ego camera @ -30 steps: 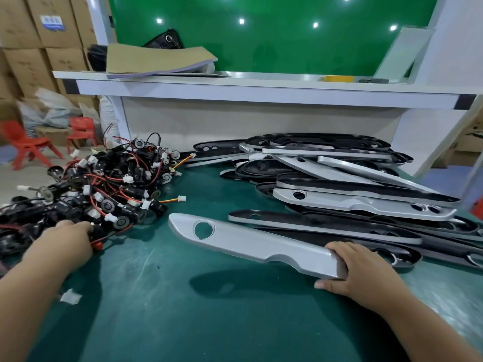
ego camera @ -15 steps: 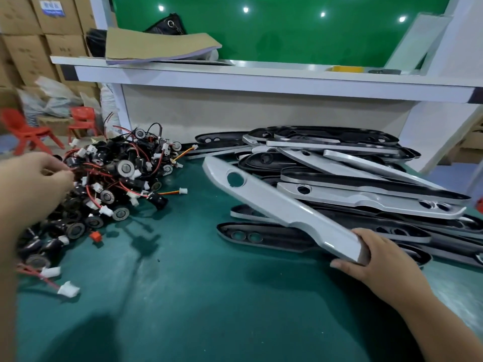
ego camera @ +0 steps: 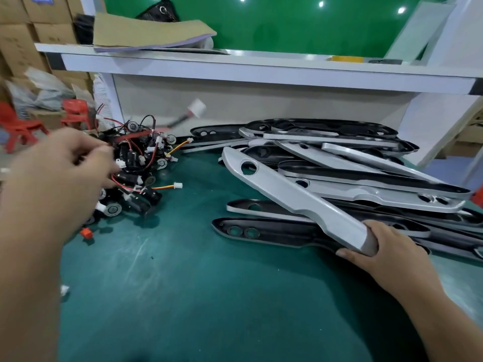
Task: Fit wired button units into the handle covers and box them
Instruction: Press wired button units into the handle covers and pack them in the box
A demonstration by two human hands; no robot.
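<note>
My right hand (ego camera: 386, 252) grips the near end of a silver handle cover (ego camera: 287, 194), which tilts up and away with its round hole at the far end. My left hand (ego camera: 60, 173), blurred, is lifted over the heap of black wired button units (ego camera: 138, 163) and pinches one unit. That unit's red wire trails up and right to a white connector (ego camera: 197, 108) hanging in the air. The button body itself is hidden inside my fingers. A stack of silver and black handle covers (ego camera: 352, 163) lies on the right.
The green mat (ego camera: 196, 283) covers the bench. A loose red piece (ego camera: 86, 233) and a white connector (ego camera: 64, 290) lie near the left edge. A white shelf (ego camera: 261, 71) runs along the back. Cardboard boxes (ego camera: 18, 35) and red chairs (ego camera: 15, 126) stand beyond, at left.
My left hand rose from the heap with one unit and swung right, its wire flying up. My right hand lifted the silver cover off the mat and tilted it over the stack.
</note>
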